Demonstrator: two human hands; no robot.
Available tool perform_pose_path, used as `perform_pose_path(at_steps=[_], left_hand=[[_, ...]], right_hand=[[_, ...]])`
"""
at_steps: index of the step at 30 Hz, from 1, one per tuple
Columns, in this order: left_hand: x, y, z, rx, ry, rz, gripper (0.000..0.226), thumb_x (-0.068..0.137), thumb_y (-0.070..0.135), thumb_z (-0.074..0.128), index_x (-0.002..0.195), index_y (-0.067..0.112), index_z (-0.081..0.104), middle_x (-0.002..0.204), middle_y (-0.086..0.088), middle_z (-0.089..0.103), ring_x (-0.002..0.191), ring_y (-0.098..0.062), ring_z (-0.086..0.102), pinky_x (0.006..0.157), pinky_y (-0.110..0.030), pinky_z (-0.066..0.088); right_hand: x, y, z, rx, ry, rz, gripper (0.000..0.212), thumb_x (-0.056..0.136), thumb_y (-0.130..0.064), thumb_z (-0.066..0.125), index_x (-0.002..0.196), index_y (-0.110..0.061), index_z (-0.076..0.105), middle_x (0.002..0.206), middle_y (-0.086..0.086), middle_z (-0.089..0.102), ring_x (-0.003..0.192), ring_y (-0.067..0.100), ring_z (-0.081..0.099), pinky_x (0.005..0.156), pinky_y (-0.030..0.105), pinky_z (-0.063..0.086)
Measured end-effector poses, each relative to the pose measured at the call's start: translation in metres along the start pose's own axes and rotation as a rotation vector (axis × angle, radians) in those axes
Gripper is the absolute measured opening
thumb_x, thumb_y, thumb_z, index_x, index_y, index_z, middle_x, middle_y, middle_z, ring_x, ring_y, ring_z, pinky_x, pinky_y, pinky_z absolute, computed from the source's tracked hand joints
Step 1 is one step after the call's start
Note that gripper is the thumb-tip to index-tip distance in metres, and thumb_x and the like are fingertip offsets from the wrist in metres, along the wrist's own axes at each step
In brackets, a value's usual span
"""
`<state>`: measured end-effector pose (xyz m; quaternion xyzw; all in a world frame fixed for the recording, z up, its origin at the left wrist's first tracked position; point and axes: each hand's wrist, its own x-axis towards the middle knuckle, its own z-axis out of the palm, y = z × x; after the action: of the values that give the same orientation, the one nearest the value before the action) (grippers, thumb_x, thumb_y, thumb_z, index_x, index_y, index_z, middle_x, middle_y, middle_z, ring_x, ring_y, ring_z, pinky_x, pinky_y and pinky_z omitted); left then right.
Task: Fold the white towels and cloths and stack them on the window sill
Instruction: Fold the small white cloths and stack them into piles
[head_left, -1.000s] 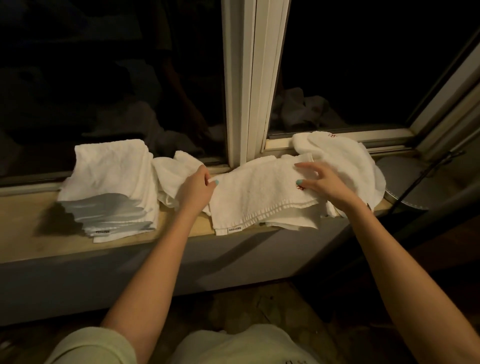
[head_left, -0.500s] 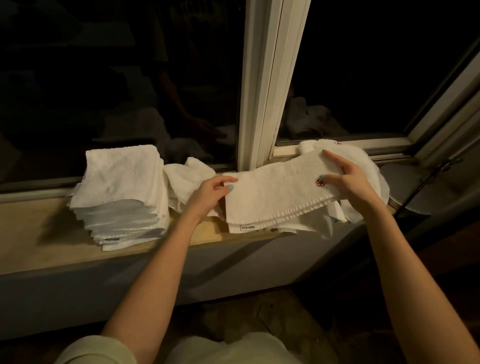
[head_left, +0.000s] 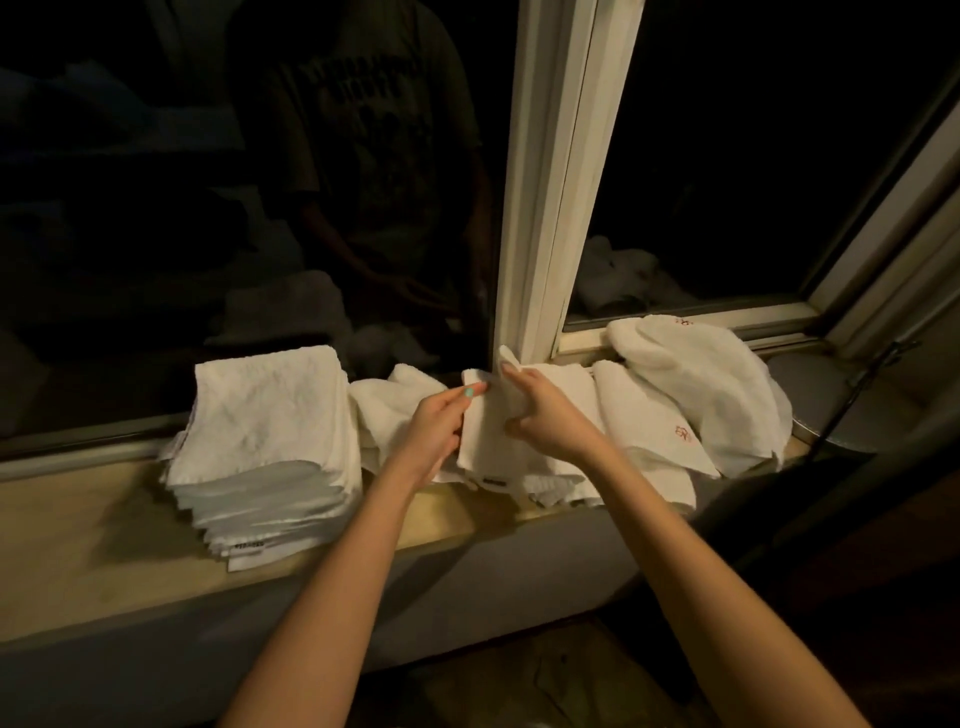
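Note:
A white towel (head_left: 485, 441) lies folded over on the wooden window sill (head_left: 78, 535) in front of the window's centre post. My left hand (head_left: 439, 421) pinches its left edge, and my right hand (head_left: 545, 410) holds the folded-over end against it. A neat stack of folded white towels (head_left: 265, 447) stands on the sill to the left. Loose white cloths lie around the towel: a crumpled one (head_left: 389, 410) between the stack and my left hand, and a heap (head_left: 691, 400) with red embroidery to the right.
The white window frame post (head_left: 550, 176) rises just behind my hands. Dark glass behind the sill reflects a person and the towels. A round grey object (head_left: 852, 410) with a thin dark rod sits at the sill's right end. Below the sill runs a grey wall.
My right hand has carried the towel's right end leftward to meet my left hand, folding the towel in half. The embroidered cloths to the right are uncovered now.

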<state>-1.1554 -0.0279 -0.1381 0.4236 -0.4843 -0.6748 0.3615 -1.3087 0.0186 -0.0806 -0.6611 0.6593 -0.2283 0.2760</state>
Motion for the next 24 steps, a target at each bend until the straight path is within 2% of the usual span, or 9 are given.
perform_pose_path(at_steps=[3, 5, 7, 10, 12, 14, 17, 21, 24], left_hand=[[0.001, 0.000, 0.003, -0.009, 0.056, 0.001, 0.027, 0.103, 0.029, 0.041, 0.119, 0.024, 0.062, 0.111, 0.006, 0.068, 0.107, -0.011, 0.061, 0.085, -0.025, 0.051], [0.004, -0.004, 0.001, 0.016, 0.112, 0.002, 0.027, 0.101, 0.037, 0.043, 0.112, 0.025, 0.065, 0.110, 0.001, 0.070, 0.107, -0.017, 0.063, 0.092, -0.035, 0.052], [0.006, -0.007, -0.002, 0.029, 0.128, 0.004, 0.031, 0.098, 0.042, 0.048, 0.114, 0.022, 0.066, 0.109, -0.003, 0.071, 0.105, -0.021, 0.066, 0.094, -0.041, 0.052], [0.009, -0.008, -0.002, 0.125, 0.146, 0.018, 0.044, 0.088, 0.046, 0.061, 0.120, 0.016, 0.063, 0.109, -0.003, 0.070, 0.102, -0.020, 0.065, 0.092, -0.041, 0.053], [0.012, -0.008, 0.000, 0.174, 0.168, 0.027, 0.041, 0.089, 0.039, 0.063, 0.120, 0.013, 0.061, 0.110, -0.004, 0.068, 0.101, -0.019, 0.064, 0.087, -0.037, 0.054], [0.013, -0.006, 0.001, 0.192, 0.168, 0.021, 0.031, 0.091, 0.032, 0.061, 0.116, 0.013, 0.061, 0.109, -0.003, 0.067, 0.100, -0.019, 0.063, 0.083, -0.036, 0.052], [0.012, -0.004, 0.001, 0.189, 0.123, 0.015, 0.019, 0.091, 0.032, 0.058, 0.099, 0.015, 0.059, 0.103, -0.006, 0.065, 0.098, -0.026, 0.063, 0.083, -0.043, 0.051], [0.007, -0.003, -0.003, 0.115, 0.132, -0.019, 0.010, 0.092, 0.027, 0.055, 0.086, 0.020, 0.052, 0.105, -0.011, 0.061, 0.102, -0.033, 0.060, 0.082, -0.044, 0.049], [0.003, -0.001, -0.006, 0.042, 0.152, -0.069, 0.004, 0.093, 0.026, 0.054, 0.090, 0.023, 0.055, 0.111, -0.009, 0.060, 0.103, -0.031, 0.060, 0.085, -0.048, 0.051]], right_hand=[[0.006, -0.006, 0.018, 0.051, -0.007, -0.042, 0.076, 0.088, -0.003, 0.058, 0.152, -0.022, 0.022, 0.150, 0.007, 0.035, 0.132, 0.025, 0.041, 0.105, 0.035, 0.038], [0.008, -0.003, 0.023, 0.110, -0.022, -0.056, 0.074, 0.092, -0.007, 0.054, 0.153, -0.027, 0.016, 0.153, 0.002, 0.032, 0.126, 0.023, 0.049, 0.103, 0.035, 0.043], [0.007, 0.001, 0.022, 0.147, -0.054, -0.034, 0.064, 0.099, -0.015, 0.047, 0.153, -0.028, 0.015, 0.148, 0.003, 0.039, 0.107, 0.018, 0.061, 0.094, 0.032, 0.049], [0.009, 0.010, 0.014, 0.170, 0.054, 0.005, 0.042, 0.101, -0.013, 0.043, 0.142, -0.020, 0.043, 0.138, 0.005, 0.053, 0.087, 0.008, 0.065, 0.084, 0.024, 0.052], [0.018, 0.023, 0.002, 0.121, 0.244, 0.056, 0.032, 0.097, -0.009, 0.048, 0.126, -0.015, 0.060, 0.126, 0.007, 0.062, 0.096, 0.013, 0.063, 0.089, 0.029, 0.051], [0.029, 0.037, -0.014, -0.016, 0.329, 0.096, 0.028, 0.096, -0.016, 0.051, 0.122, -0.014, 0.062, 0.122, 0.007, 0.062, 0.107, 0.019, 0.057, 0.094, 0.034, 0.048], [0.044, 0.050, -0.034, -0.073, 0.104, 0.170, 0.035, 0.099, -0.033, 0.049, 0.125, -0.013, 0.059, 0.123, 0.005, 0.060, 0.104, 0.019, 0.057, 0.088, 0.033, 0.049], [0.050, 0.054, -0.041, 0.063, -0.178, 0.216, 0.032, 0.095, -0.042, 0.051, 0.109, -0.015, 0.061, 0.092, 0.006, 0.063, 0.077, 0.016, 0.058, 0.067, 0.024, 0.050], [0.047, 0.058, -0.048, 0.170, -0.261, 0.191, 0.031, 0.089, -0.043, 0.060, 0.097, -0.014, 0.062, 0.097, 0.009, 0.066, 0.085, 0.022, 0.063, 0.076, 0.030, 0.054]])
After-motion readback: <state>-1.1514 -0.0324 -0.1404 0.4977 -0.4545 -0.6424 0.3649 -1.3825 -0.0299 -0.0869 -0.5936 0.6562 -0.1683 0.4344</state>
